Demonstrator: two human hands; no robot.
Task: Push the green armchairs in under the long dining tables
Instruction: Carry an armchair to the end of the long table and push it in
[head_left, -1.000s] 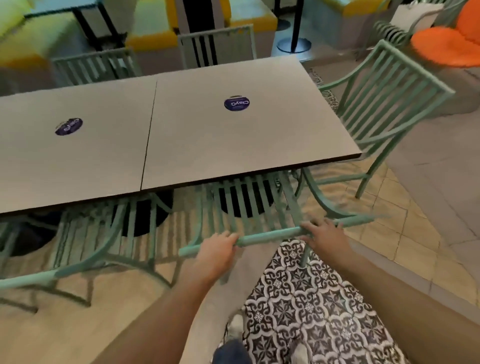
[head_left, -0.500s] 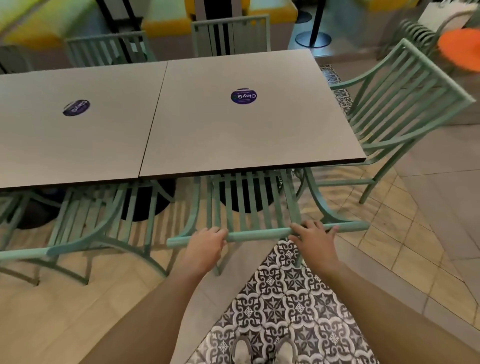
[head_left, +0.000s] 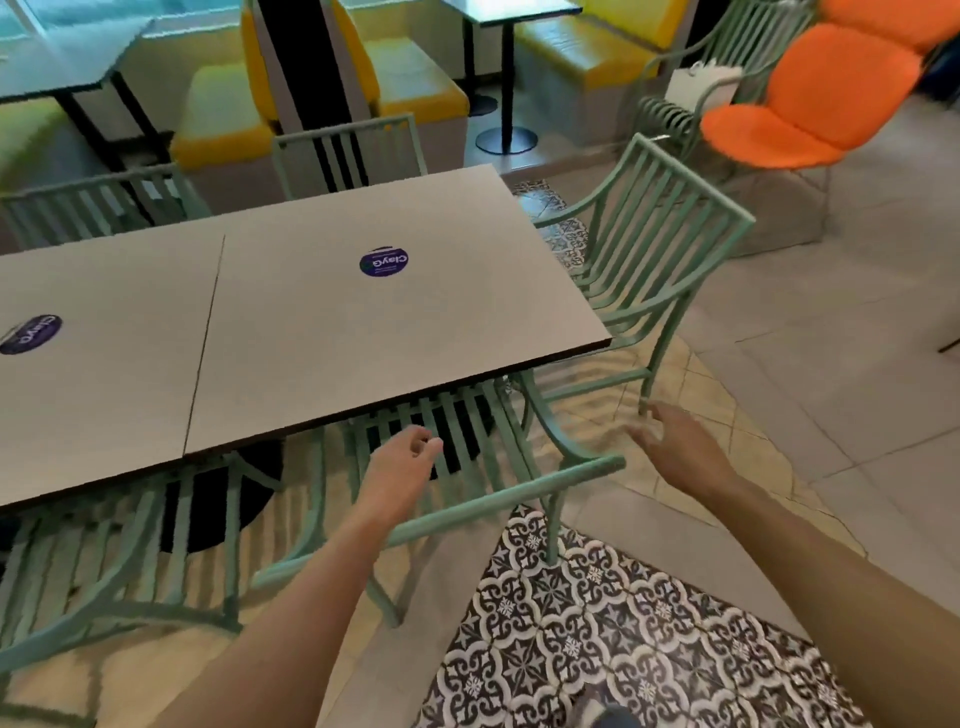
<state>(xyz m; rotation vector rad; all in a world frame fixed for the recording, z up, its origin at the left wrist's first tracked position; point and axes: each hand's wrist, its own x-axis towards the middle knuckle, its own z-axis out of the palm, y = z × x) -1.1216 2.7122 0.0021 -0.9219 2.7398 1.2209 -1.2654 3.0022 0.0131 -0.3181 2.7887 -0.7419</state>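
Item: end armchair, green slatted metal, standing at the short right-hand end of the long table. Its seat faces the table, its slatted back is on the side away from the table, and it is turned at a slight angle to the table's end edge; only the front of the seat reaches under the top, so you may judge it not yet pushed in. Its top rail, the long axis to push on, runs from near you toward the far side of the room, roughly along that end edge. Your right hand is the nearer one: fingers apart and relaxed, holding nothing, low beside the table's near right corner, with the armchair beyond it and higher up. Your left hand hangs loosely curled and holds nothing, above the top rail of the near armchair, not gripping it. That chair sits along the table's long near edge, seat well under the top, its rail roughly parallel to that edge. A third armchair stands under the same edge to the left.
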